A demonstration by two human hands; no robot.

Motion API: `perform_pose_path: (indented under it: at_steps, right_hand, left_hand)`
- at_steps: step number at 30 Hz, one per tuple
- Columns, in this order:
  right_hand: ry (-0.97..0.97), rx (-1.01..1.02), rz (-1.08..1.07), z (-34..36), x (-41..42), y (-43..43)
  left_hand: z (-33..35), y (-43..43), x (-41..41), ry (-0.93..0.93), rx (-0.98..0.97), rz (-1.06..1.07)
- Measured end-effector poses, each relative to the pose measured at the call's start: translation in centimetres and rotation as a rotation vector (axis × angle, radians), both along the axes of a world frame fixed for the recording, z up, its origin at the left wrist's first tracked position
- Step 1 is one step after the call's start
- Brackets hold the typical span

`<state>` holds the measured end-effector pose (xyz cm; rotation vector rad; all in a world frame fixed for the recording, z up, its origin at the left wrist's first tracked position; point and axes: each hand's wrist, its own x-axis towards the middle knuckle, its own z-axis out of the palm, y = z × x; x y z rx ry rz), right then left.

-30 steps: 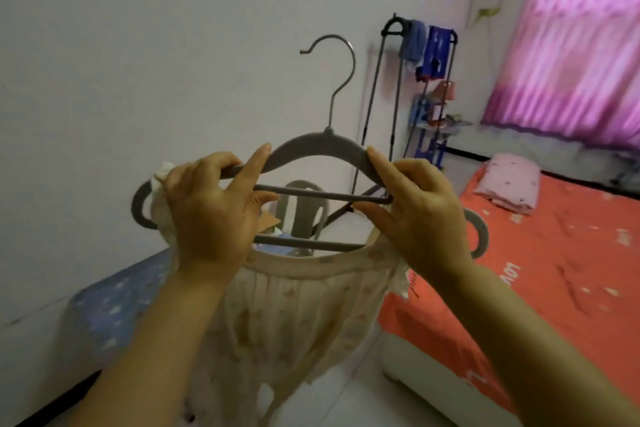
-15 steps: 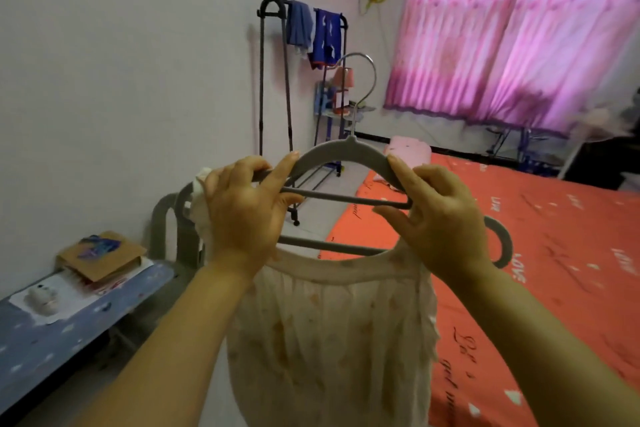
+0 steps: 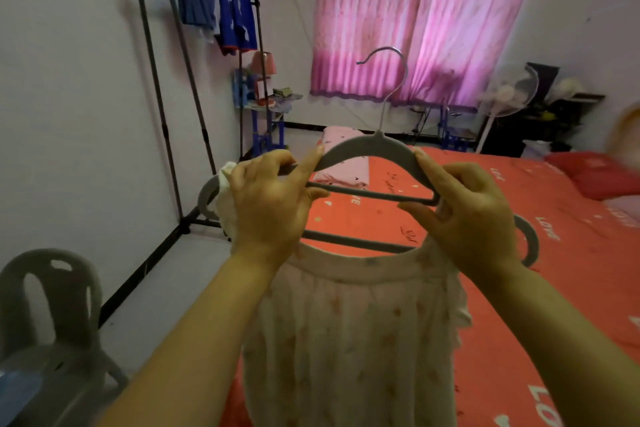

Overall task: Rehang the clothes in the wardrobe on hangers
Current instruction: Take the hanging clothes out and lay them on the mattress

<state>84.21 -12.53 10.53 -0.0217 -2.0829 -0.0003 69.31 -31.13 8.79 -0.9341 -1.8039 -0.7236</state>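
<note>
At lower centre the pale garment (image 3: 349, 340) hangs limp from the grey hanger (image 3: 375, 145), soft, light, probably prone to sliding off. The left hand (image 3: 266, 204) and right hand (image 3: 467, 215) each pinch a hanger arm, fingers curled round it; that stiff frame looks the safest hold. Beyond lie the red bed (image 3: 571, 253) and, upper left, a clothes rack (image 3: 165, 130).

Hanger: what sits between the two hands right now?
In the head view, only the hanger itself, arch and bars, spans the gap between left hand and right hand; the dress neckline hangs just below.
</note>
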Motion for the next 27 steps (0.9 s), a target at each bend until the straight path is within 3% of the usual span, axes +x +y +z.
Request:
perform_pose_path:
  at_steps: [9, 17, 27]
  right_hand:
    - [-0.047, -0.067, -0.113, -2.6, -8.4, 5.9]
    - [-0.074, -0.132, -0.088, -5.0, -15.8, 12.9]
    - [-0.229, -0.331, -0.029, -13.0, -26.9, 24.9]
  left_hand:
    - [-1.5, 7.1, -9.1, -0.078, -0.054, -0.127]
    - [-3.5, 14.1, -16.0, -0.131, -0.129, -0.076]
    - [-10.8, 26.0, -26.0, -0.357, -0.28, -0.027]
